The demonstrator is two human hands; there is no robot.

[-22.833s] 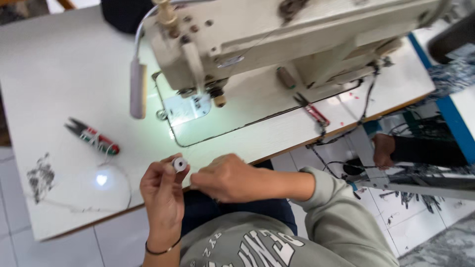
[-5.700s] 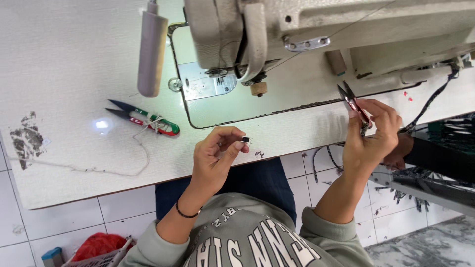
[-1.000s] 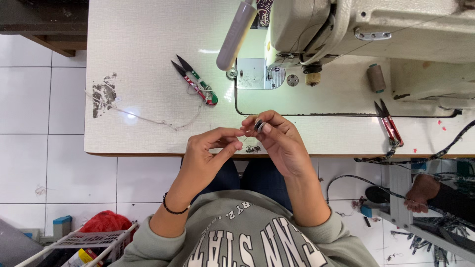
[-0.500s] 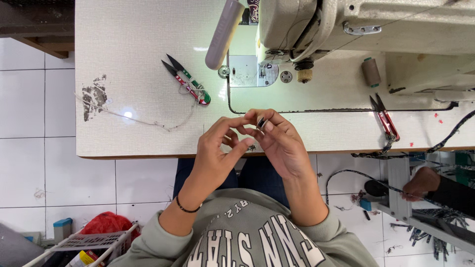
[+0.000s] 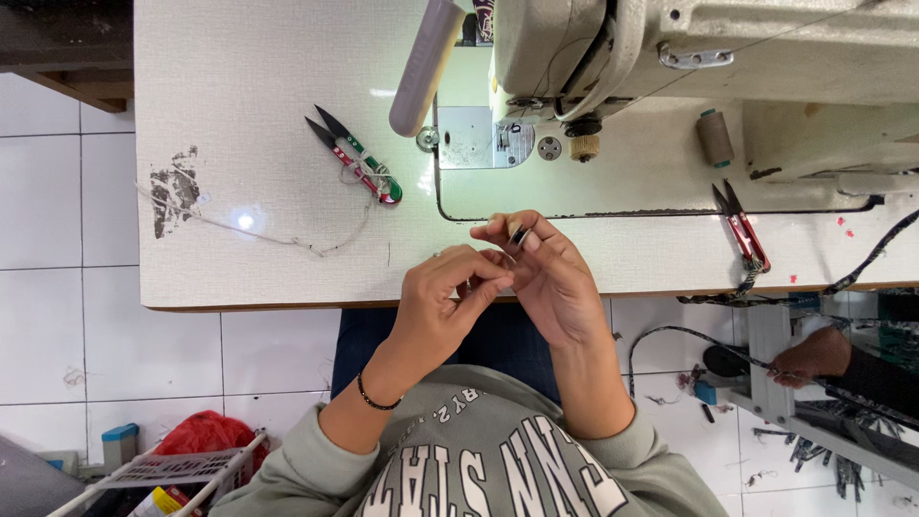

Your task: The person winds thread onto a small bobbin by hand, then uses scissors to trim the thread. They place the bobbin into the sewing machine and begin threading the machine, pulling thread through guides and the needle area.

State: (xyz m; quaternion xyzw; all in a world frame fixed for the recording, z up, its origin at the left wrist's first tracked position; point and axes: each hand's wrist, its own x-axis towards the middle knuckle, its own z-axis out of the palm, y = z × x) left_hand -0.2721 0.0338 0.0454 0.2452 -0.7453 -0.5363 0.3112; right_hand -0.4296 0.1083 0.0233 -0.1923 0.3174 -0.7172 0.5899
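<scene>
My right hand (image 5: 558, 283) pinches a small round metal bobbin (image 5: 520, 236) between thumb and fingers, just above the table's front edge. My left hand (image 5: 446, 297) touches the right hand from the left, its fingertips pressed together as if pinching a fine thread; the thread itself is too thin to see. Both hands hover in front of the cream sewing machine (image 5: 689, 57), below its needle plate (image 5: 469, 139).
On the white table (image 5: 239, 115) lie green-red thread snips (image 5: 356, 158) to the left, red snips (image 5: 742, 228) to the right, a thread spool (image 5: 714, 137) and a loose thread (image 5: 287, 235). A lamp tube (image 5: 426, 67) hangs over the plate. Another person's hand (image 5: 809, 356) is lower right. A basket (image 5: 163, 469) is lower left.
My hands stay joined at the table edge with the bobbin. The view has shifted slightly; my left fingers have closed in nearer the right hand.
</scene>
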